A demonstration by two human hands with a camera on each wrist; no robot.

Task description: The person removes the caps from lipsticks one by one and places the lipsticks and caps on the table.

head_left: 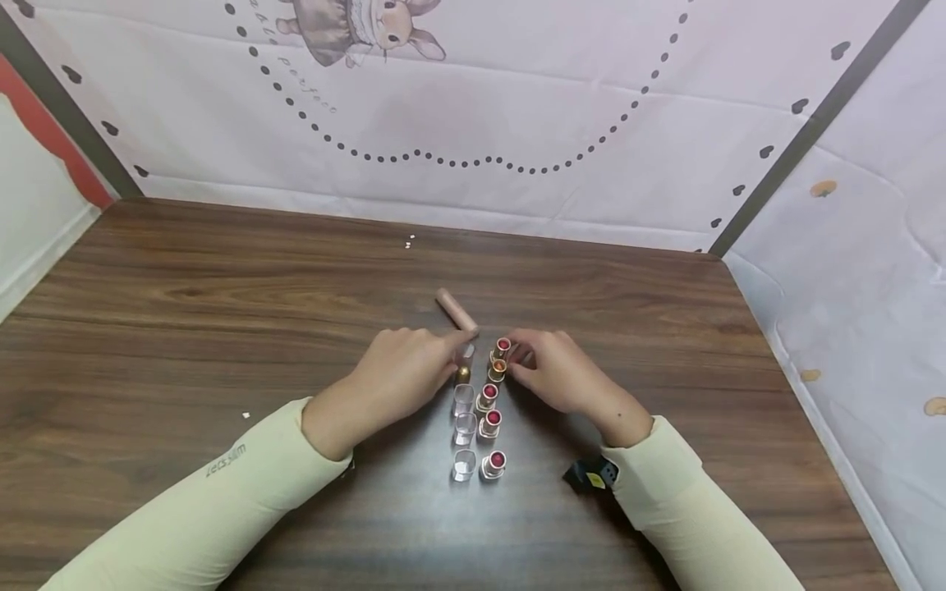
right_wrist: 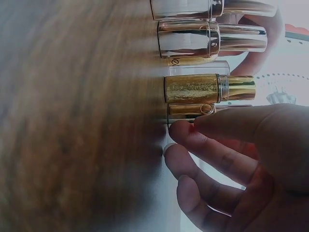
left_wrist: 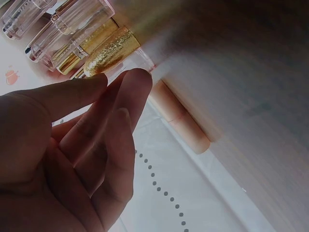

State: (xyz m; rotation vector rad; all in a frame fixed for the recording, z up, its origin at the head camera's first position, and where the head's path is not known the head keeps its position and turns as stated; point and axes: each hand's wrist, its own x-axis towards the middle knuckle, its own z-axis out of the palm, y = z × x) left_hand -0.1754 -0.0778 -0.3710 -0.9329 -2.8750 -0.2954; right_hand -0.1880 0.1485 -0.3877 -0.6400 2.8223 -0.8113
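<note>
My left hand (head_left: pixel 402 373) pinches the far clear cap (head_left: pixel 467 355) at the end of the left row, index finger on its far side. A glittery gold cap (left_wrist: pixel 111 50) stands right beside my left thumb. My right hand (head_left: pixel 557 369) has thumb and index finger at the farthest lipstick (right_wrist: pixel 183 113), a red one with its base partly covered by the fingertips. Next to it stands a gold lipstick (right_wrist: pixel 193 89) with an orange tip. Nearer lie more clear caps (head_left: pixel 464 465) on the left and uncapped red lipsticks (head_left: pixel 493 464) on the right, standing upright.
A beige-pink tube (head_left: pixel 456 310) lies on the brown wooden table (head_left: pixel 222 287) just beyond my left index finger. Small white scraps (head_left: pixel 409 243) are farther back. A black device (head_left: pixel 594 474) sits under my right wrist. Printed white cloth (head_left: pixel 502 107) hangs behind the table.
</note>
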